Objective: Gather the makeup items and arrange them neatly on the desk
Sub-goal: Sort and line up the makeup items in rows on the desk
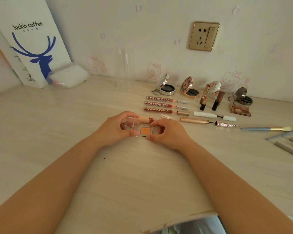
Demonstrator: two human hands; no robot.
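Note:
A small clear case with an orange powder pan (pixel 144 130) lies on the desk (pixel 74 125) between my hands. My left hand (pixel 118 129) grips its raised clear lid and left end. My right hand (pixel 167 132) pinches its right end. Just behind it lies a peach-capped lip tube (pixel 146 119). Farther back, three Colorkey lip glosses (pixel 166 104) lie in a row, with open compacts (pixel 166 88), lipsticks (pixel 204 97), a white mascara (pixel 213 115) and a rose-gold mascara (pixel 208 123) to the right.
A small eyeshadow palette (pixel 240 110) and several brushes and pencils (pixel 287 141) lie at the right edge. A Luckin coffee bag (pixel 32 46) and a wrapped white pack (pixel 68 76) stand back left. A clear glass (pixel 124 65) is by the wall.

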